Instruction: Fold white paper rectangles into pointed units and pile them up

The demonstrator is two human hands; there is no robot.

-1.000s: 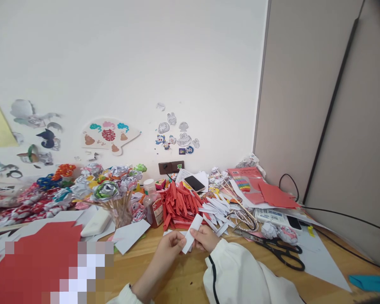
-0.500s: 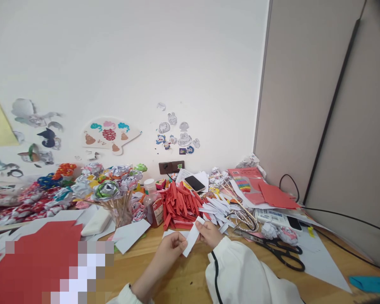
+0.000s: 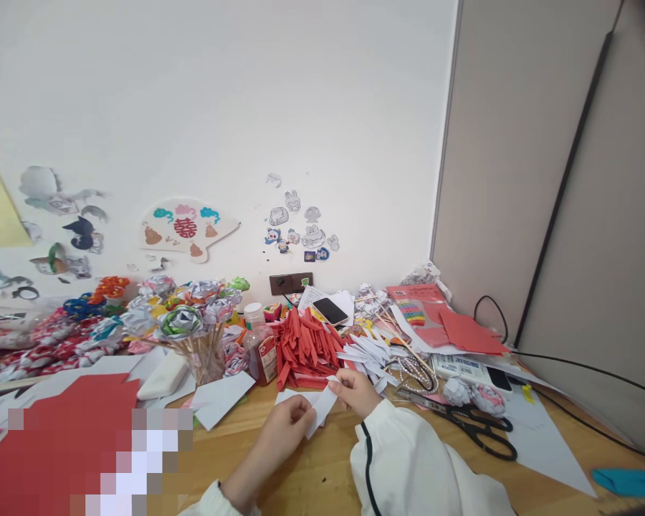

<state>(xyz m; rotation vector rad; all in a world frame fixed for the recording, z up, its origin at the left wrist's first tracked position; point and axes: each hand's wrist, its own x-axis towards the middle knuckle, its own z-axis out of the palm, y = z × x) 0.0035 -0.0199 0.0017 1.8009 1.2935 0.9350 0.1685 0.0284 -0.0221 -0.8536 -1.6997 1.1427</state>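
Observation:
Both my hands hold one small white paper strip [image 3: 321, 403] low over the wooden table [image 3: 312, 466]. My left hand [image 3: 286, 425] pinches its lower end with the fingers curled. My right hand [image 3: 357, 390], in a white sleeve, pinches its upper end. Just behind my hands lie a pile of folded red paper strips [image 3: 306, 347] and a pile of folded white strips [image 3: 368, 355].
Black scissors [image 3: 476, 426] lie to the right, near crumpled paper flowers [image 3: 470, 392]. A red glue bottle [image 3: 261, 346], a bunch of paper roses on sticks [image 3: 190, 322], a phone [image 3: 330, 311] and red sheets [image 3: 54, 437] crowd the table. Cables run along the right wall.
The white strip has tipped down and lies lower and flatter between my hands. My right hand has moved slightly up and back toward the paper piles.

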